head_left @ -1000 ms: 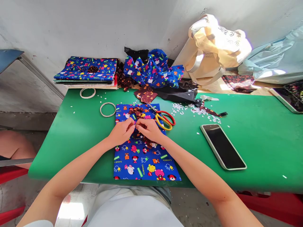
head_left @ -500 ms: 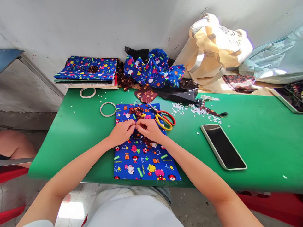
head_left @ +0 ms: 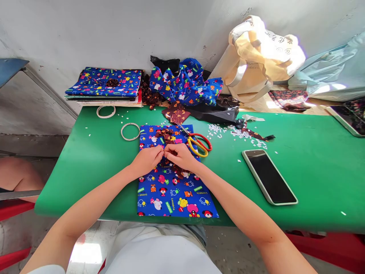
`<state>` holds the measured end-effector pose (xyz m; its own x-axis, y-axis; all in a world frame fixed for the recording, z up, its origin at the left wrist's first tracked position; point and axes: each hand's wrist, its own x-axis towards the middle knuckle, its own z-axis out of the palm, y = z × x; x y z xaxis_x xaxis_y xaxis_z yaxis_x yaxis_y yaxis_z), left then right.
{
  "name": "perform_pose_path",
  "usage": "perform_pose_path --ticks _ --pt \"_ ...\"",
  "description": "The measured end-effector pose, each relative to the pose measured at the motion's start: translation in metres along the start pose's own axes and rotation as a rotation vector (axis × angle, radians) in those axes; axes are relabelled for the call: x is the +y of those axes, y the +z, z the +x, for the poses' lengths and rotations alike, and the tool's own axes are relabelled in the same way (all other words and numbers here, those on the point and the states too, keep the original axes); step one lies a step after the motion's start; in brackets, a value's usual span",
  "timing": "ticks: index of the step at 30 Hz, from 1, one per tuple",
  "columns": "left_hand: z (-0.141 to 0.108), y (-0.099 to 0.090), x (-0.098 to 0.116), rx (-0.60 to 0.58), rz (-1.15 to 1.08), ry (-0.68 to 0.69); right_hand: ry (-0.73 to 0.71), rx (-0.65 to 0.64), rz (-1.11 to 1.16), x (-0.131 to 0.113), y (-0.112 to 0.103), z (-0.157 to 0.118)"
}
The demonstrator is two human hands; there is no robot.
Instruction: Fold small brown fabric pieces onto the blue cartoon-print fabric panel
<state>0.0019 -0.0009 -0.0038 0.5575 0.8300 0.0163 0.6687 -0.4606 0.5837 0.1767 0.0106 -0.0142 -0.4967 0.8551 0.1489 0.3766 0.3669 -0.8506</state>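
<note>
My left hand (head_left: 148,158) and my right hand (head_left: 180,156) meet fingertip to fingertip over a blue cartoon-print cloth (head_left: 171,198), both pinched closed. Whatever sits between the fingertips is too small and covered to make out. Brown patterned fabric scraps (head_left: 165,134) lie on the cloth just beyond and beneath the hands. Right of them, scissors (head_left: 199,144) with one red and one yellow handle rest open across the cloth's edge, blades pointing away from me.
Two tape rolls (head_left: 130,131) lie left of the cloth. A phone (head_left: 269,177) is at right, near scattered white paper bits (head_left: 242,132). Along the wall stand a cloth-topped stack (head_left: 105,85), crumpled blue fabric (head_left: 185,85), eyeglasses (head_left: 232,101) and a cream tote bag (head_left: 245,64).
</note>
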Motion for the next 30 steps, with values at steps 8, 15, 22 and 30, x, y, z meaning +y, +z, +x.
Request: perform_pose_path --ticks 8,15,22,30 --pt "-0.0013 0.0006 0.0010 0.018 0.014 0.007 0.021 -0.022 0.013 -0.0006 -0.0007 0.0001" --pt "-0.0007 -0.0006 0.0022 0.005 -0.041 -0.005 0.033 -0.012 0.042 -0.0024 -0.0011 0.0005" --pt "-0.0013 -0.0009 0.0022 0.009 -0.079 -0.006 0.030 -0.006 0.036 -0.0017 -0.0014 0.0007" --pt "-0.0019 0.0007 0.0012 0.034 -0.112 0.012 0.011 0.009 0.036 -0.0018 -0.0017 0.0000"
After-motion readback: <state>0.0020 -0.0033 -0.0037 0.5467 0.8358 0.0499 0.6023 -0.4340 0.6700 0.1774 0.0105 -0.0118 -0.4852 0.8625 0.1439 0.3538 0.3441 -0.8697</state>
